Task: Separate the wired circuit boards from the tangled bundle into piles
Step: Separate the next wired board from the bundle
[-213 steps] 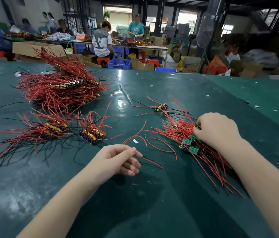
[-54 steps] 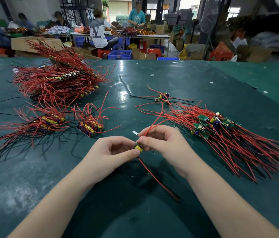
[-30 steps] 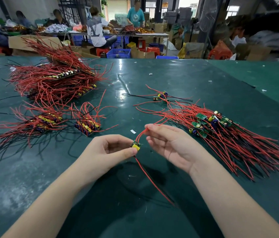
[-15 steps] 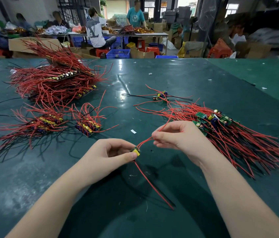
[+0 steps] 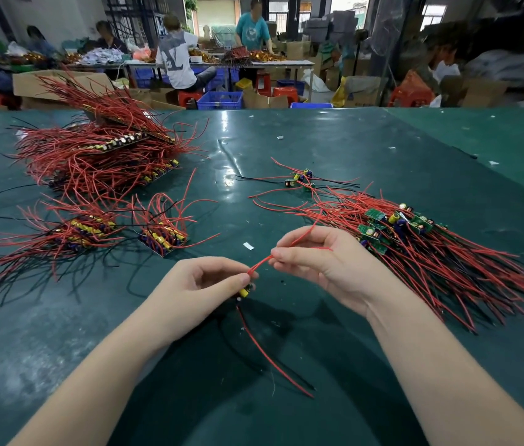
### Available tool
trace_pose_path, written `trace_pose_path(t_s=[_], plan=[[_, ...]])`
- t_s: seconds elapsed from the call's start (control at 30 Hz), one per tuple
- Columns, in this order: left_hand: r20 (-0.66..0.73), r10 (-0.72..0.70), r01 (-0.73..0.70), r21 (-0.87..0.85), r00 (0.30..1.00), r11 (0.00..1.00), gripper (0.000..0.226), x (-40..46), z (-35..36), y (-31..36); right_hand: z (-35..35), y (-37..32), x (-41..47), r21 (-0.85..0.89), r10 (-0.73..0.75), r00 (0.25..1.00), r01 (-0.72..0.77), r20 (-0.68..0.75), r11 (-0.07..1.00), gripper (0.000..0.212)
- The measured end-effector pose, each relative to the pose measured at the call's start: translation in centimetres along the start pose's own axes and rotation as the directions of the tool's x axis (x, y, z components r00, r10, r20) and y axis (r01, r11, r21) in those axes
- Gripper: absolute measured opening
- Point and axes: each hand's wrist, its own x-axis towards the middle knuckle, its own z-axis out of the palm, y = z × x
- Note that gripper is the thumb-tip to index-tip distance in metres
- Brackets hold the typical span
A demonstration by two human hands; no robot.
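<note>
My left hand (image 5: 202, 281) pinches a small circuit board (image 5: 245, 291) with a yellow part, just above the green table (image 5: 286, 140). A red and a black wire hang from it toward me. My right hand (image 5: 321, 262) pinches the board's upper red wires (image 5: 259, 263) a little to the right of the board. The tangled bundle (image 5: 421, 252) of red-wired green boards lies right of my right hand. Sorted piles sit at the left: a big heap (image 5: 99, 156) far left, and two smaller ones (image 5: 73, 233) (image 5: 164, 236) nearer me.
A few loose wired boards (image 5: 300, 180) lie beyond my hands at mid-table. Small white scraps (image 5: 248, 246) dot the surface. Past the table's far edge, people work at other tables among cardboard boxes, blue crates and red stools.
My right hand has slid along the red wires, away from the board and slightly up and right. My left hand keeps its pinch on the board.
</note>
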Motion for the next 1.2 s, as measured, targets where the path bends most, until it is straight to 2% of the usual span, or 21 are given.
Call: trace_pose_path(t_s=[0.13, 0.3, 0.37, 0.53, 0.73, 0.87, 1.07, 1.2], plan=[[-0.054, 0.026, -0.026, -0.006, 0.998, 1.0, 0.014, 0.1, -0.2, -0.1, 0.8, 0.5, 0.1, 0.125, -0.013, 1.0, 0.01, 0.023, 0.992, 0.012], [-0.094, 0.064, -0.063, 0.018, 0.994, 0.998, 0.014, 0.1, 0.0, 0.0, 1.0, 0.9, 0.3, 0.129, -0.014, 1.0, 0.015, -0.015, 0.992, 0.014], [-0.101, 0.073, -0.074, -0.002, 0.992, 0.997, 0.014, 0.2, 0.1, 0.0, 1.0, 0.9, 0.3, 0.131, -0.017, 1.0, 0.018, -0.01, 0.991, 0.008], [-0.147, 0.084, -0.094, -0.059, 0.986, 0.994, 0.013, 0.2, 0.3, 0.1, 1.2, 1.1, 0.4, 0.18, -0.031, 0.999, 0.034, -0.023, 0.983, 0.014], [-0.204, 0.103, -0.114, -0.046, 0.974, 0.992, 0.014, 0.2, 0.3, 0.1, 1.9, 1.7, 0.3, 0.313, 0.081, 0.996, -0.062, -0.047, 0.948, 0.008], [-0.185, 0.105, -0.121, -0.075, 0.977, 0.99, 0.012, 0.2, 0.3, 0.1, 2.2, 2.0, 0.4, 0.296, 0.068, 0.997, -0.054, -0.038, 0.954, 0.009], [-0.182, 0.23, -0.205, 0.145, 0.956, 0.968, 0.018, 0.2, 0.2, -0.2, 2.3, 2.4, 0.6, 0.25, 0.006, 0.999, 0.006, -0.051, 0.968, 0.006], [-0.175, 0.293, -0.244, 0.256, 0.94, 0.935, 0.016, 0.1, 0.2, -0.6, 2.3, 2.6, 0.5, 0.083, -0.094, 0.994, 0.099, -0.054, 0.992, 0.009]])
